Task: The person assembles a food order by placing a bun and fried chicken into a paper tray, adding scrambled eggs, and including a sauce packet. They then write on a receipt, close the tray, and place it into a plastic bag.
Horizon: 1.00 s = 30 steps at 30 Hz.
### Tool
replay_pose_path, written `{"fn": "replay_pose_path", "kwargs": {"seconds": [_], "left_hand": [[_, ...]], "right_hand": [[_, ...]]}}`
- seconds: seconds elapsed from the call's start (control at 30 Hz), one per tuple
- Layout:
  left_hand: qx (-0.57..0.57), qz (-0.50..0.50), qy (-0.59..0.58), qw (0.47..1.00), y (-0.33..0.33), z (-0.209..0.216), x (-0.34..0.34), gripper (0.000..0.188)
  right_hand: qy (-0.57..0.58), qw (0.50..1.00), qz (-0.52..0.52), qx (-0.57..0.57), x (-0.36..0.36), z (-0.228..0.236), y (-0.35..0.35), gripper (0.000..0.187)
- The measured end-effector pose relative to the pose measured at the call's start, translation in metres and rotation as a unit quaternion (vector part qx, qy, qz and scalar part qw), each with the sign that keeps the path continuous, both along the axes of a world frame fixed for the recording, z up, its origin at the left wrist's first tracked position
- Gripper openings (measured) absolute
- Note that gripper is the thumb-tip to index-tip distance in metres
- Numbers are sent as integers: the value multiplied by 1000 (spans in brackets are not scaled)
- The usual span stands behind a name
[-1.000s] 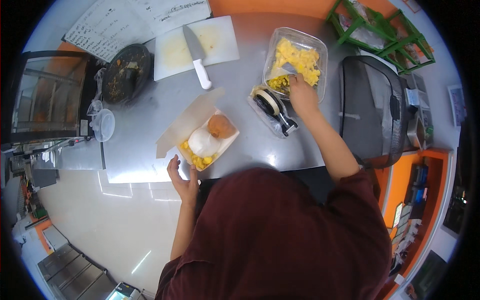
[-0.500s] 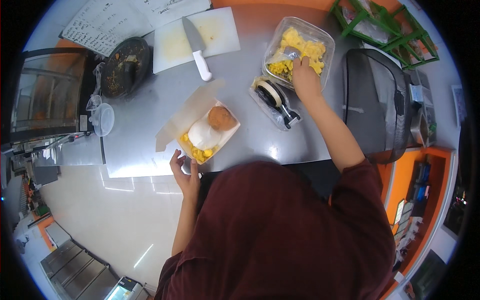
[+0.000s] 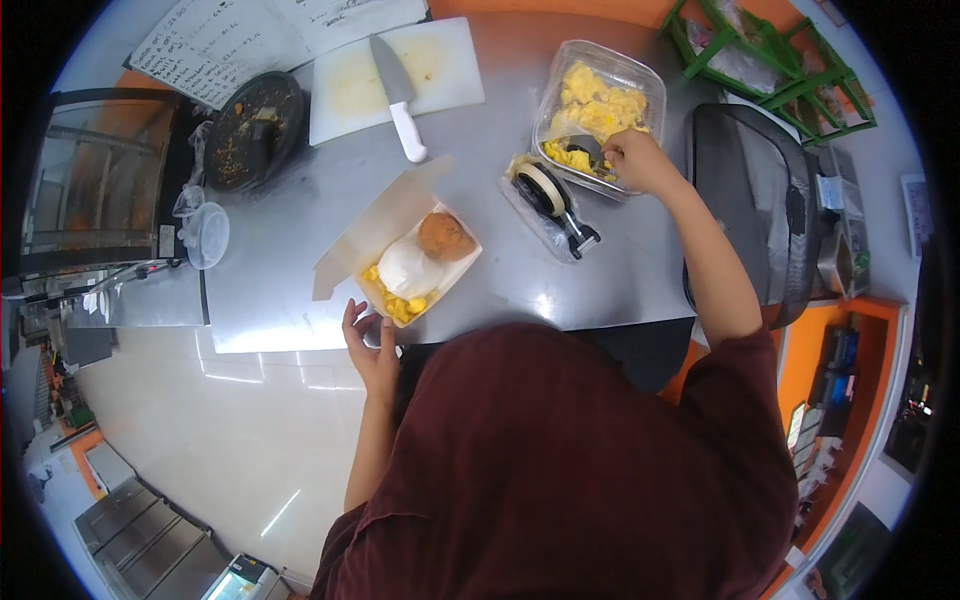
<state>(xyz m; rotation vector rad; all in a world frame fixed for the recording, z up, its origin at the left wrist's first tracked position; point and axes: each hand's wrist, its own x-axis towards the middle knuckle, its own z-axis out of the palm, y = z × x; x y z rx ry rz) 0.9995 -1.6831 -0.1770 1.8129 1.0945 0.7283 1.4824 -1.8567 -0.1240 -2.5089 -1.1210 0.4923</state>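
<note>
Right hand: the right hand (image 3: 645,163) pinches a grey spoon (image 3: 585,148), its fingers closed around a handle that they largely hide.
Left hand: the left hand (image 3: 374,352) is loosely spread, thumb apart from fingers, at the near corner of the card box; whether it touches cannot be told.
Clear container: taking the tape dispenser (image 3: 547,200) as clock centre and twelve as the top of the view, the clear container (image 3: 655,88) lies at one o'clock, with the spoon's head at the yellow food (image 3: 595,100).
Card box: the card box (image 3: 458,272) lies open at eight o'clock, its lid swung toward ten.
Scooping technique: the spoon is probably best kept low and drawn against the container wall, then lifted level; a left hand steadying the box would likely help.
Box contents, counted: one white mound (image 3: 410,268), one brown round piece (image 3: 445,236), several yellow pieces (image 3: 403,306).
Worktop, counted: on the worktop (image 3: 490,290), one knife (image 3: 392,80) and one cutting board (image 3: 448,75) at ten; one dark mortar (image 3: 228,150) between nine and ten.
</note>
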Motion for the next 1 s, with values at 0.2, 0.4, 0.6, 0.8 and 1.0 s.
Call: {"fn": "replay_pose_path", "kwargs": {"seconds": [0.2,0.4,0.6,0.8,1.0], "left_hand": [[16,-13,3,1000,1,2,4,65],[-27,-3,-12,1000,3,-1,3,66],[-26,-6,-11,1000,2,2,4,65],[3,-12,-18,1000,3,-3,2,66],[-130,-7,-63,989,7,-1,2,49]], "right_hand": [[163,982,-87,44,12,-6,-14,18],[412,867,-261,106,16,3,-17,10],[402,867,-240,168,9,-1,-26,13],[271,923,-201,183,-2,4,-29,21],[349,877,-229,239,-19,15,-30,18]]}}
